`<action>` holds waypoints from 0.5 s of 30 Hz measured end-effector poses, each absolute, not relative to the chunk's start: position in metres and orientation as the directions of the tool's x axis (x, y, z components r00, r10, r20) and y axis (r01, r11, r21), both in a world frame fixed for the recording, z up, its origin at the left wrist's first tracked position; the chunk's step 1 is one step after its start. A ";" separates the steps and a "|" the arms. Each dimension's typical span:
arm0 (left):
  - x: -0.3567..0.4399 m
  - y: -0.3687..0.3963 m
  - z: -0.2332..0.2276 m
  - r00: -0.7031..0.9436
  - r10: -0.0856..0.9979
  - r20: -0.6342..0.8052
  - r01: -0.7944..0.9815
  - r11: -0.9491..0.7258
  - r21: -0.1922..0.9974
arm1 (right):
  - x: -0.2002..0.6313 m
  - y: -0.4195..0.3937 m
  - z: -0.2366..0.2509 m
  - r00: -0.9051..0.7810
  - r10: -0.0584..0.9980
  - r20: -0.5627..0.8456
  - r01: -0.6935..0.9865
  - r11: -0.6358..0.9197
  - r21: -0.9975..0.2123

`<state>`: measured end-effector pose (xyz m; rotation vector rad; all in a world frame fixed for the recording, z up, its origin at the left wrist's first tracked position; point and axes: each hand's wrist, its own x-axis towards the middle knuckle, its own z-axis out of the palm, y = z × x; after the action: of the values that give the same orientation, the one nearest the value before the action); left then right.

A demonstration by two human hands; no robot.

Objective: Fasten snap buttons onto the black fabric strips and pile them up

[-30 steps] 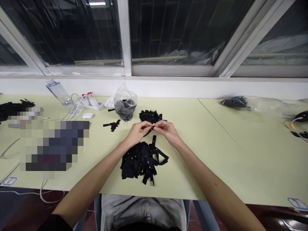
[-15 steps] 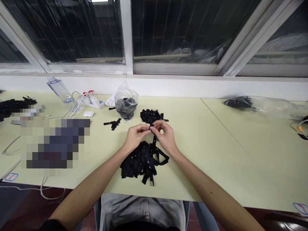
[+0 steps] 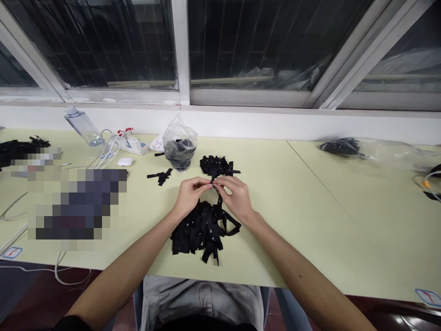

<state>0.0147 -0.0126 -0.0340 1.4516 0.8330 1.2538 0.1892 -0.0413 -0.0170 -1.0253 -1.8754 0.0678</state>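
A black fabric strap (image 3: 219,198) is pinched between the fingertips of both hands above the table. My left hand (image 3: 191,193) is closed on it from the left, my right hand (image 3: 234,192) from the right, and the fingertips meet. The strap hangs down from the fingers toward a pile of black straps with small white marks (image 3: 198,232) just below. Beyond the hands lies a smaller heap of black straps (image 3: 214,164). The exact spot gripped is mostly hidden by the fingers.
A clear plastic bag (image 3: 179,147) with black contents stands behind the left hand, near a few loose black straps (image 3: 160,176). Farther left are a white earbud case (image 3: 125,162), a power strip (image 3: 136,145) and a tilted water bottle (image 3: 82,125). Another plastic bag (image 3: 344,147) lies at back right.
My fingertips have drawn closer together on the strap, and the right hand's fingers have flattened and lowered slightly. The piles stay as they were.
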 end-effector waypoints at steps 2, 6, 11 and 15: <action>0.015 -0.013 -0.034 0.216 0.939 0.267 -0.116 -0.247 0.962 | 0.192 -0.040 -0.018 -0.250 0.635 0.731 0.667 0.660 -0.345; 0.016 -0.014 -0.035 0.221 0.937 0.270 -0.114 -0.251 0.961 | 0.197 -0.040 -0.017 -0.335 0.591 0.734 0.732 0.654 -0.192; 0.014 -0.013 -0.037 0.223 0.927 0.301 -0.062 -0.294 0.954 | 0.196 -0.040 -0.017 -0.365 0.579 0.729 0.764 0.634 -0.121; 0.013 -0.012 -0.038 0.226 0.916 0.331 -0.019 -0.335 0.942 | 0.194 -0.040 -0.020 -0.361 0.587 0.724 0.773 0.623 -0.120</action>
<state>0.0128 -0.0119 -0.0382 1.5688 0.8694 1.2637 0.1939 -0.0402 -0.0195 -1.0638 -2.0819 -0.3104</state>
